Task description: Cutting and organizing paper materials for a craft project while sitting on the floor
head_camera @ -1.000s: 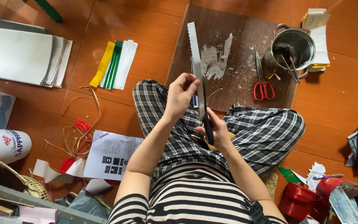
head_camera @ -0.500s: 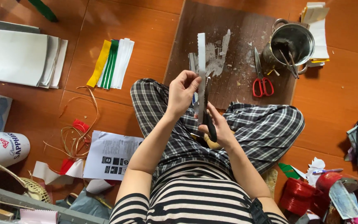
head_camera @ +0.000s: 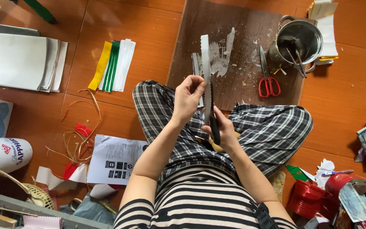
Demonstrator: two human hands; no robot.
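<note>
White paper strip [head_camera: 205, 63] stands upright over the lap, its right edge cut in a wavy line. Left hand [head_camera: 188, 98] pinches the strip near its lower part between thumb and fingers. Right hand [head_camera: 222, 131] is closed round the dark handles of black shears [head_camera: 213, 111], whose blades run up along the strip's right edge; whether the blades are parted I cannot tell.

Beyond the knees, on the far side, lies a brown board [head_camera: 242, 25] smeared with white scraps. Red-handled scissors [head_camera: 267, 76] lie on its right part, and a steel pot [head_camera: 298, 41] with sticks in it stands at its right edge.

To the left, on the orange floor [head_camera: 149, 38], lie yellow, green and white strips [head_camera: 112, 65] side by side, well apart from the hands. Farther left is a stack of white sheets [head_camera: 18, 59]. Near left, a printed sheet [head_camera: 115, 159] lies beside loose raffia [head_camera: 79, 135] and a white can [head_camera: 7, 153]. Near right sit red ribbon rolls [head_camera: 308, 198] and paper scraps.
</note>
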